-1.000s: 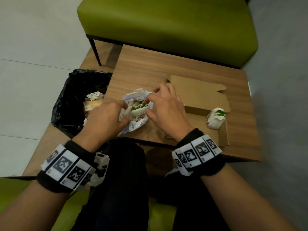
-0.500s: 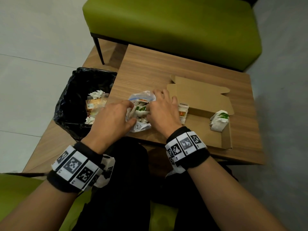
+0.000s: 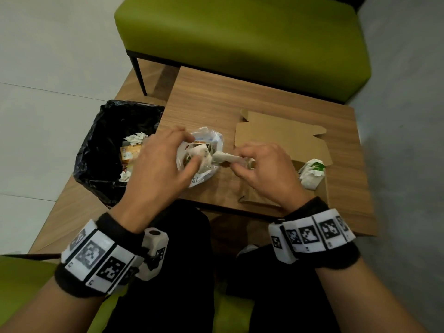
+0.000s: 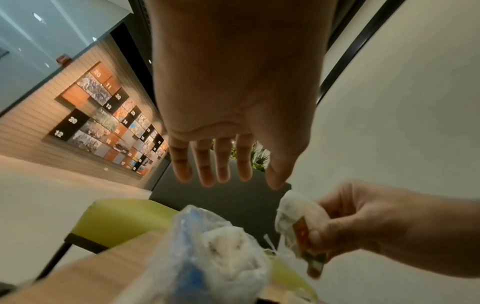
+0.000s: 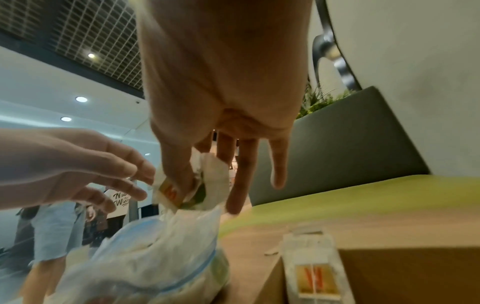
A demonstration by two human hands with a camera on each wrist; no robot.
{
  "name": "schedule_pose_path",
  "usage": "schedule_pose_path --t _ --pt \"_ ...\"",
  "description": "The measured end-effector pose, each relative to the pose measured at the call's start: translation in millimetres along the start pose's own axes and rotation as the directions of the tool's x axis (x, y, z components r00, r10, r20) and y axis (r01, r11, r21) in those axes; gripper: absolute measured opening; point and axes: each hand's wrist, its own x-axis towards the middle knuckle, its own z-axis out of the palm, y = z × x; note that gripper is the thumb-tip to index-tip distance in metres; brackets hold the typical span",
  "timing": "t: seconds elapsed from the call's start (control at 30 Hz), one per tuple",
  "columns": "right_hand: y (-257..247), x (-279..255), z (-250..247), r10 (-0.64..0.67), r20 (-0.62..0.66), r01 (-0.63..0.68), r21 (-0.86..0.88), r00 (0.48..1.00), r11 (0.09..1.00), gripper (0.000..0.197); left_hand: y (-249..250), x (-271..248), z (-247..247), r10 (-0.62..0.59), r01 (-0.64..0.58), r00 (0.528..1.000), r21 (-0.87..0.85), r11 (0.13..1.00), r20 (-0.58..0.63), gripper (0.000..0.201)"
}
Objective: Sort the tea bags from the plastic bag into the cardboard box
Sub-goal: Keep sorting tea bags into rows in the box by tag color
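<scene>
One tea bag (image 3: 224, 157), pinched in the right hand (image 3: 264, 171), could snag and drag the plastic bag (image 3: 204, 150), since the spread, empty left hand (image 3: 158, 169) isn't anchoring it.

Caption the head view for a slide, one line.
Right hand pinches a tea bag beside the plastic bag, left hand open over it, cardboard box waiting.

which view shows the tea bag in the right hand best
The right wrist view: the tea bag sits close, orange label clear, pinched by the right hand. The left wrist view shows it blurred; the head view shows only a small white strip.
</scene>
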Motion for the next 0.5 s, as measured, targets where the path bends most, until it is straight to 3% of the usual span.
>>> schedule_pose_path --t 0.1,0.23,0.37,0.5 --pt "3 -3 -17 0.049 0.199 -0.052 0.011 0.979 0.999 0.017 20 -3 7 0.102 -0.086 0.989 -0.156 0.984 0.102 0.046" --pt "4 -7 -29 0.035 0.241 -0.078 0.17 0.97 0.982 0.019 31 3 27 0.206 -0.151 0.949 -0.228 0.962 0.24 0.03" --pt "9 -12 -30 0.113 0.253 -0.207 0.384 0.961 0.9 0.011 27 12 34 0.125 -0.01 0.963 -0.428 0.904 0.24 0.017" --pt "13 -16 -25 0.199 0.244 -0.311 0.625 0.949 0.716 0.025 23 17 38 0.014 0.122 0.971 -0.541 0.832 0.241 0.011"
